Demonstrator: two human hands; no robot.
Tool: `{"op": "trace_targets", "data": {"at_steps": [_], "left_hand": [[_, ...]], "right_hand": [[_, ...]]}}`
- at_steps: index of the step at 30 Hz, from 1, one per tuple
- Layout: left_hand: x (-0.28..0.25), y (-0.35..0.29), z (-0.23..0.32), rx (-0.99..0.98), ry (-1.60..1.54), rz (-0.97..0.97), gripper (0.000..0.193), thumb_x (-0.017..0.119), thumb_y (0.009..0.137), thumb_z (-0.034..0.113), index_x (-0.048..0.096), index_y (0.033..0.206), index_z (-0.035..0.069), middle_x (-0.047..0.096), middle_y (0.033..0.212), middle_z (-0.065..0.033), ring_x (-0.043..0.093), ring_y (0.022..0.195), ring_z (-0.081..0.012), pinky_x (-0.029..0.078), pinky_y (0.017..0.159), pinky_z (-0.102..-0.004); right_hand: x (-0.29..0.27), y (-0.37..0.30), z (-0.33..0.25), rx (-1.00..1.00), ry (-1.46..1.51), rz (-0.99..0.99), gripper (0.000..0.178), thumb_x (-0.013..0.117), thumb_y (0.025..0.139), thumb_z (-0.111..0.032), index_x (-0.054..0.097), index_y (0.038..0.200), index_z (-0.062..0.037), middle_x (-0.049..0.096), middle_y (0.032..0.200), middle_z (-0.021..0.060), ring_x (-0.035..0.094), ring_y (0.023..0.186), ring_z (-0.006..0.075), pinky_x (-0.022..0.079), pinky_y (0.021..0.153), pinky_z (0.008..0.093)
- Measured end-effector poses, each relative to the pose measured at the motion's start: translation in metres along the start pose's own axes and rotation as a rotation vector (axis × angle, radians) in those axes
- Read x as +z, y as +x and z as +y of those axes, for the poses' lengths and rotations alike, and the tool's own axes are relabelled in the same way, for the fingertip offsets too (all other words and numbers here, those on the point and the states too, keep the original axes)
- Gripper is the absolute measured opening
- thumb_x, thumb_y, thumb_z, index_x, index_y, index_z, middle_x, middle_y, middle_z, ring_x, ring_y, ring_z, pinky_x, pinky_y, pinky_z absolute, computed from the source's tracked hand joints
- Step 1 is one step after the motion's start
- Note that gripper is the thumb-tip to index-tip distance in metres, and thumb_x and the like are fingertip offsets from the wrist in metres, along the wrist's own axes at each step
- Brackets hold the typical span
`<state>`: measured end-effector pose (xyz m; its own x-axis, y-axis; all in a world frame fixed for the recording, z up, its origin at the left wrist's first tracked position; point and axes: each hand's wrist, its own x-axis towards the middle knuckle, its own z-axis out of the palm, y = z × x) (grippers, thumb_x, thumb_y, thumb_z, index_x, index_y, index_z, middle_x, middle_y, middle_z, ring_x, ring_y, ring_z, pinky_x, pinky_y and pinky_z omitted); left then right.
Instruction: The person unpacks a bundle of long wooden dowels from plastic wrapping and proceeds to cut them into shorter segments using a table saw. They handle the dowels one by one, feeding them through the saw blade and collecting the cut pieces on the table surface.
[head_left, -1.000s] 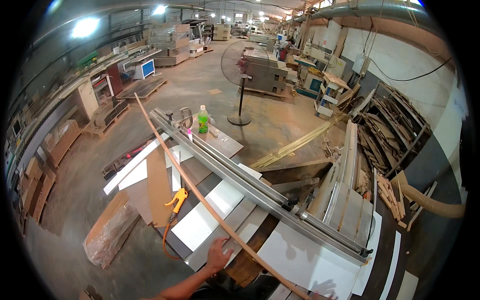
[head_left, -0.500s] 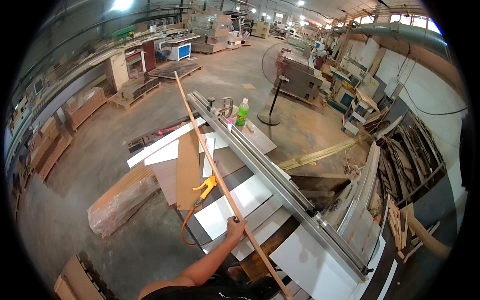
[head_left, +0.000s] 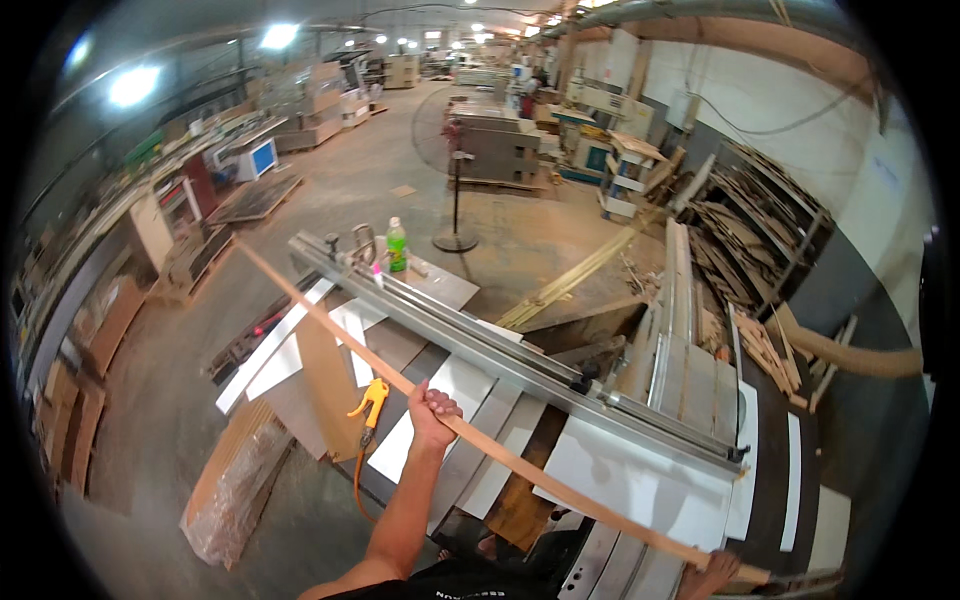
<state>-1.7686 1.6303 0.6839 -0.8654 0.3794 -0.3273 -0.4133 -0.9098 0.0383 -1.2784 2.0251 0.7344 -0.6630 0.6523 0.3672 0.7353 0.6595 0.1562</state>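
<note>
Left hand has its fingers curled tight around a long thin wooden strip, roughly mid-length. Right hand is down by the bottom edge, kinda dim, but the fingers look closed around the strip near its close end. The strip itself slants across above the bench, far end poking out to the left past the boards.

Bench is pretty crowded: a big white panel sits under the strip, with more white, gray and brown boards laid around to the left. A yellow air gun lies just left of the left hand, orange hose dropping from it. A long metal rail runs diagonally over the boards, and a bottle of green liquid stands beyond it.

Room's a big workshop, lights on overhead. There's a standing fan on the dusty concrete floor, a plastic-wrapped bundle on the left, and a rack of scrap wood by the right wall, with a fat tan hose near it.
</note>
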Motion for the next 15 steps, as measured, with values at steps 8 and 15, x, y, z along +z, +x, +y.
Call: {"op": "trace_targets", "data": {"at_steps": [8,15], "left_hand": [[0.162,-0.068,0.009,0.206,-0.045,-0.659,0.038,0.051,0.096,0.027,0.039,0.06,0.021,0.034,0.047,0.0104,0.03,0.039,-0.0052,0.033,0.045,-0.0231],[0.32,-0.135,0.043,0.278,0.106,-1.296,0.033,0.049,0.097,0.022,0.041,0.066,0.017,0.035,0.052,0.0057,0.03,0.044,-0.0086,0.034,0.05,-0.0272]], "right_hand": [[-0.016,0.12,-0.027,-0.125,0.331,0.674,0.068,0.065,0.091,-0.045,0.041,0.136,0.0002,0.042,0.144,0.0244,0.034,0.139,0.0449,0.019,0.115,0.0601],[-0.086,0.208,-0.102,0.079,0.605,0.469,0.085,0.078,0.076,-0.019,0.035,0.148,-0.0063,0.035,0.153,0.0192,0.027,0.146,0.0379,0.019,0.118,0.0551]]}}
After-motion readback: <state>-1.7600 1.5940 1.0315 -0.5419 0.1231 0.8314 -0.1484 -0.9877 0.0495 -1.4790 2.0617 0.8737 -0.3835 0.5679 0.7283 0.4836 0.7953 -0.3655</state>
